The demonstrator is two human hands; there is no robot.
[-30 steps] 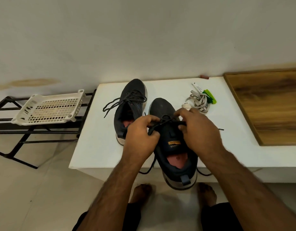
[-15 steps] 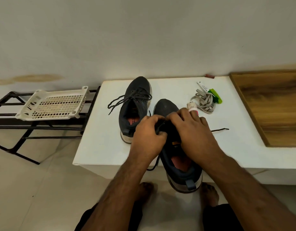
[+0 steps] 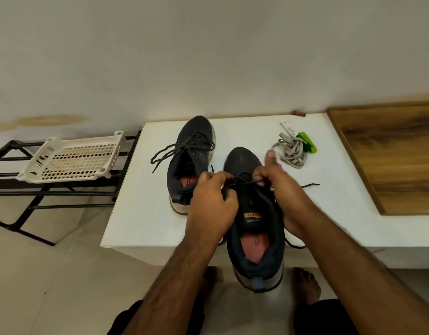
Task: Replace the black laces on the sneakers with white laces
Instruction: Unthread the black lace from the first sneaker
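1. The left hand (image 3: 212, 201) and right hand (image 3: 284, 189) both pinch the black lace (image 3: 247, 183) of the near sneaker (image 3: 255, 238) (heel overhanging the desk (image 3: 140, 213)).
2. Farther back stands the second sneaker (image 3: 191, 160), still laced.
3. The white laces (image 3: 292, 153) lie bundled beyond.

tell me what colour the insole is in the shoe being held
Pinkish red, seen in the head view inside the held shoe, below its tongue label.

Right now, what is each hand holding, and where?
Both the left hand and right hand pinch the near dark sneaker's black lace over the tongue.
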